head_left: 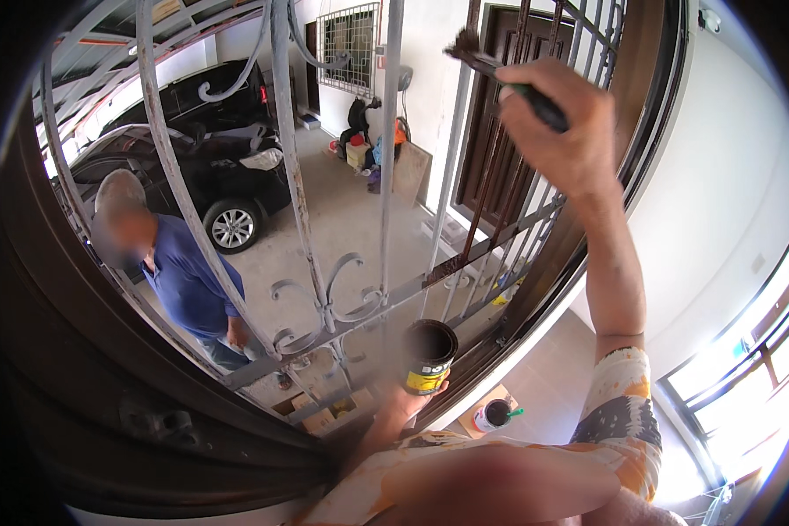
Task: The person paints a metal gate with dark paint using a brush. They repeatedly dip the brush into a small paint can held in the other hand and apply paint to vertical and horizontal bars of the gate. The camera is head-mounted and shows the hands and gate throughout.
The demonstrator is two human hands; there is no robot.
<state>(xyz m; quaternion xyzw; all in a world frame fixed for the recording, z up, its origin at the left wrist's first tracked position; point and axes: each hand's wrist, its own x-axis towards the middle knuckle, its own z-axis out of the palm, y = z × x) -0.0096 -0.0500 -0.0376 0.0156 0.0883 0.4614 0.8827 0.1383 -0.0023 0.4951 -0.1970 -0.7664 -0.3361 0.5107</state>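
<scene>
My right hand (563, 127) is raised at the upper right, its fingers wrapped round a paintbrush (539, 103) with a dark handle. The bristles point up and left and look dark with brown paint, close to the window grille's bars. Low in the middle, my left hand (405, 405) holds an open paint can (431, 355) with a yellow and dark label, roughly upright. Its inside is dark brown. Most of the metal grille (294, 140) is grey with scroll ornaments. Several bars at the right, and a short stretch of the crossbar (444, 270), are dark brown.
Beyond the grille, a person in a blue shirt (188, 276) stands at the left, near a black car (223, 180). A second can (493, 415) with a green-handled tool stands below on cardboard. The brown window frame (563, 272) runs along the right.
</scene>
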